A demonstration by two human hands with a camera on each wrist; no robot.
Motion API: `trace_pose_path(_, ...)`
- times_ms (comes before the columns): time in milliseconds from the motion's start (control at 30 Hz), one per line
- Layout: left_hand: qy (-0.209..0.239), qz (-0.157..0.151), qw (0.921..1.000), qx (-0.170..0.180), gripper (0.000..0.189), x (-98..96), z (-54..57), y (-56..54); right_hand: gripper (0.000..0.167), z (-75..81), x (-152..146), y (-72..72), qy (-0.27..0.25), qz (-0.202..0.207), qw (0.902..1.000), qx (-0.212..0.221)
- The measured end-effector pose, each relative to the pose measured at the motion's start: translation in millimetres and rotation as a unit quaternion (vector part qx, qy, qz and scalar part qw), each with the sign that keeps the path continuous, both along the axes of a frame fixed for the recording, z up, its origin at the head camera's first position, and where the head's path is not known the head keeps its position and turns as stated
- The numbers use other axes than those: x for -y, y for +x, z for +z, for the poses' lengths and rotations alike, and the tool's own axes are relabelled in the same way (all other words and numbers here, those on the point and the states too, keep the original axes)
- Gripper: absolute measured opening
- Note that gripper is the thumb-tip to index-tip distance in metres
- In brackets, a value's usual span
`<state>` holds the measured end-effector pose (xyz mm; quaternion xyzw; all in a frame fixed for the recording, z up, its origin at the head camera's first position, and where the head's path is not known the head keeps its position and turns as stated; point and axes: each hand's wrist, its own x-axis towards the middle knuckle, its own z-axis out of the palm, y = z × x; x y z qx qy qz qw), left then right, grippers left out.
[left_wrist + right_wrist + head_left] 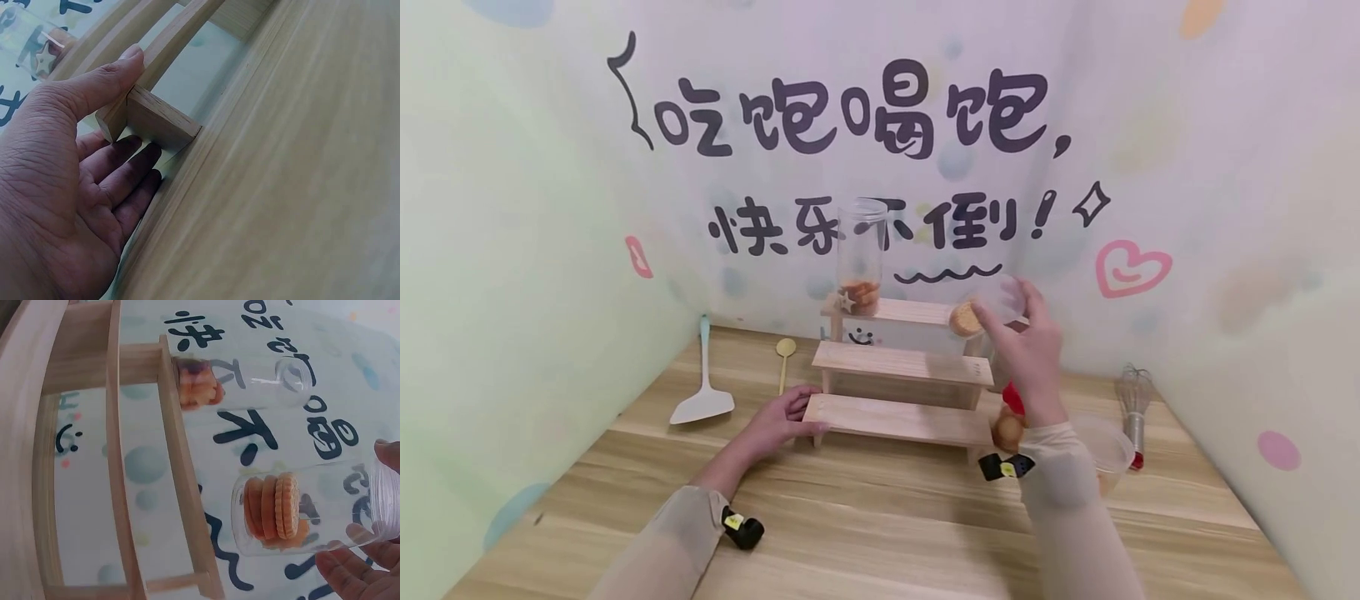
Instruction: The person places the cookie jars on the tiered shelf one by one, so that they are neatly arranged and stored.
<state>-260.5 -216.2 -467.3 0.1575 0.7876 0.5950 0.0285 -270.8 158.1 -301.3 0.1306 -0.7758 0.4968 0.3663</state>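
Note:
A three-step wooden rack [895,360] stands on the table against the back wall. My left hand [778,425] grips the left end of its lowest step, thumb on top and fingers around the short leg [159,119]. Above the right end of the top step, my right hand [1036,354] holds a clear jar [331,494] near its ridged mouth. The held jar tilts in the head view, and several round biscuits [272,506] lie at its bottom. Another clear jar [860,250] stands upright on the top step's left end, with biscuits and a star-shaped piece at its base.
Left of the rack lie a white spatula [703,404] and a gold spoon [785,350]. Near my right forearm are a clear tub [1116,446], a whisk [1135,404] and a red item [1013,398], partly hidden. Printed cloth walls border the table.

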Motion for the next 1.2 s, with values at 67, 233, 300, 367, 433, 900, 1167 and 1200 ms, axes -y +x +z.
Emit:
trace_pose_path(67,0.001,0.003,1.0,0.001,0.072,-0.4,-0.4,-0.2,0.069,-2.4,10.0,-5.7,0.02,-0.004,0.9997,-0.015)
trace_pose_path(233,0.004,0.01,0.9999,0.006,0.072,-1.0,0.7,0.3,0.072,-11.5,26.7,-17.5,0.038,0.003,0.9989,-0.026)
trace_pose_path(300,0.001,0.012,0.9999,0.005,0.073,0.0,1.4,0.7,0.073,-13.3,31.7,-19.1,0.037,0.01,0.9991,-0.019)
trace_pose_path(367,0.002,0.016,0.9998,0.006,0.074,0.8,2.0,1.3,0.074,-13.8,35.4,-20.3,0.039,0.012,0.9991,-0.014)
trace_pose_path(433,0.003,0.02,0.9998,0.004,0.073,1.8,2.5,1.9,0.073,-13.8,38.4,-21.2,0.041,0.017,0.999,-0.01)
trace_pose_path(900,-0.001,0.015,0.9999,0.002,0.068,-1.3,6.8,-1.9,0.08,-9.2,54.7,-35.2,0.051,0.012,0.9981,0.033)
trace_pose_path(1167,-0.01,0.021,0.9997,0.011,0.066,-2.6,4.5,0.3,0.077,-18.7,52.9,-54.6,0.048,0.044,0.993,0.098)
trace_pose_path(1200,-0.007,0.022,0.9997,0.012,0.065,-3.0,3.3,0.5,0.078,-21.1,52.1,-58.5,0.057,0.048,0.9905,0.116)
